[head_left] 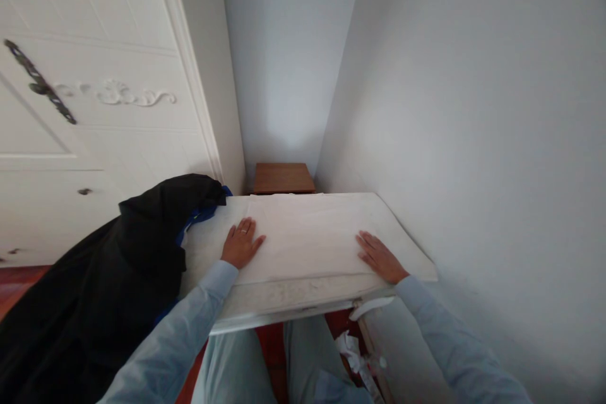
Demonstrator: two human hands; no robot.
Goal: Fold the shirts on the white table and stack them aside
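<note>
A pale, smooth cloth (303, 237) lies flat over a white table (284, 293). My left hand (241, 243) rests palm down on the cloth's left side, fingers spread, with a ring on one finger. On the right part of the cloth lies my right hand (379, 257), palm down with its fingers stretched out. Neither hand holds anything.
Dark clothing (142, 246) with blue fabric (201, 214) hangs over the table's left end. A white wardrobe (118, 63) stands at left, a wall (464, 107) at right. Behind is a brown wooden piece of furniture (284, 178). Crumpled white material (350, 350) lies below the table.
</note>
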